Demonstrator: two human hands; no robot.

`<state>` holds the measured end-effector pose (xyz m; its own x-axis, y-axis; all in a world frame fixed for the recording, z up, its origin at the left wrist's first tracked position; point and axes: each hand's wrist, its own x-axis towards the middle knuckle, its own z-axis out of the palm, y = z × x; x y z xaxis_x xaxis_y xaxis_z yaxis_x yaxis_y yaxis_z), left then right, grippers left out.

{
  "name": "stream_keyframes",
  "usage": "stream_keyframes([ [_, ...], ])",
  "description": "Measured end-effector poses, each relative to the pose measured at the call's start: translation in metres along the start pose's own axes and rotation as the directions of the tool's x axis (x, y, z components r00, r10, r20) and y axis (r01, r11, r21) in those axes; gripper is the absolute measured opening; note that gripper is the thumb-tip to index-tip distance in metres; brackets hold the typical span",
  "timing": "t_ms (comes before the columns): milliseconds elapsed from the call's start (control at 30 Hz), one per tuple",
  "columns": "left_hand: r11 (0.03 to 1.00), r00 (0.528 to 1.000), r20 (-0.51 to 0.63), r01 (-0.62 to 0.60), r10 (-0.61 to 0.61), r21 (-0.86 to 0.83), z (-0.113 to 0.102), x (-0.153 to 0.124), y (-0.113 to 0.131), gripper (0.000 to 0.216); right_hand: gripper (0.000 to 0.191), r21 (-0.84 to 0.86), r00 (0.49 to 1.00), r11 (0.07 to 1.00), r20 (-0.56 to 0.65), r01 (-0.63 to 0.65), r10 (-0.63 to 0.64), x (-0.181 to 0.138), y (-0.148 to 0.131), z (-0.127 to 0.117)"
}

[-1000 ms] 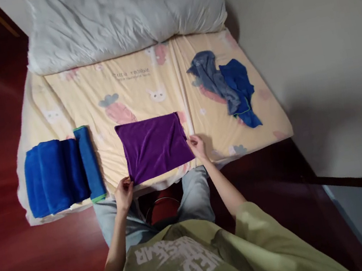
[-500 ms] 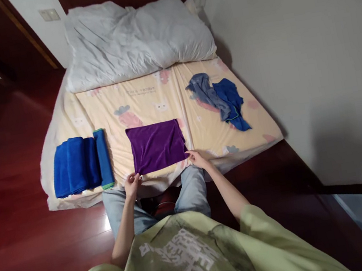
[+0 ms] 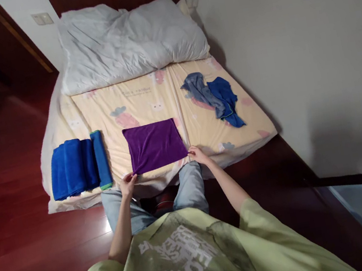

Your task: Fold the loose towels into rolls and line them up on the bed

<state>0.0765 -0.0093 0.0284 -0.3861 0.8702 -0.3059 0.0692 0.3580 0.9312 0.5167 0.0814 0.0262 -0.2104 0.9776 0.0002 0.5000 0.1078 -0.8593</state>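
Note:
A purple towel [image 3: 155, 145] lies spread as a rough rectangle on the bed, close to its front edge. At its near left corner, my left hand [image 3: 128, 184] pinches the cloth between thumb and fingers. My right hand [image 3: 198, 154] grips the near right corner in the same way. Left of the towel are folded blue towels [image 3: 72, 168] lying side by side. Beside them is a narrow folded blue towel with green edging [image 3: 101, 159].
The bed [image 3: 143, 107] has a yellow patterned sheet. Toward its right side lie a crumpled grey-blue cloth [image 3: 201, 90] and a crumpled blue cloth [image 3: 225, 99]. A white quilt [image 3: 131, 41] is heaped at the headboard. A wall [image 3: 294, 64] stands to the right.
The towel's near edge is pulled straighter, its right corner drawn slightly outward by my right hand. Both hands keep their corners. The whole view has shifted a little.

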Motion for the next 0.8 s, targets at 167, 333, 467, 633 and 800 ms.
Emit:
stream_keyframes([
  [167, 0.992, 0.997, 0.038, -0.071, 0.067, 0.102, -0.01, 0.001, 0.002, 0.048, 0.015, -0.04, 0.998, 0.998, -0.026, 0.049, -0.05, -0.003, 0.008, 0.002],
  [333, 0.938, 0.971, -0.026, -0.222, 0.237, 0.268, -0.015, -0.001, 0.004, 0.034, 0.014, 0.053, 0.996, 0.996, -0.06, -0.065, 0.068, -0.003, 0.007, 0.006],
  [467, 0.919, 0.952, 0.036, -0.304, 0.305, 0.25, -0.015, -0.003, 0.005, 0.038, 0.019, 0.154, 0.988, 0.979, -0.056, -0.134, 0.144, -0.003, -0.005, 0.003],
  [633, 0.936, 0.951, 0.111, -0.306, 0.29, 0.172, -0.017, -0.004, 0.005, 0.044, 0.018, 0.184, 0.976, 0.968, -0.105, -0.169, 0.191, 0.004, -0.022, -0.002],
  [800, 0.943, 0.962, 0.105, -0.268, 0.251, 0.197, -0.023, -0.003, -0.001, 0.042, 0.036, 0.124, 0.958, 0.951, 0.07, -0.285, 0.278, 0.005, -0.03, -0.01],
])
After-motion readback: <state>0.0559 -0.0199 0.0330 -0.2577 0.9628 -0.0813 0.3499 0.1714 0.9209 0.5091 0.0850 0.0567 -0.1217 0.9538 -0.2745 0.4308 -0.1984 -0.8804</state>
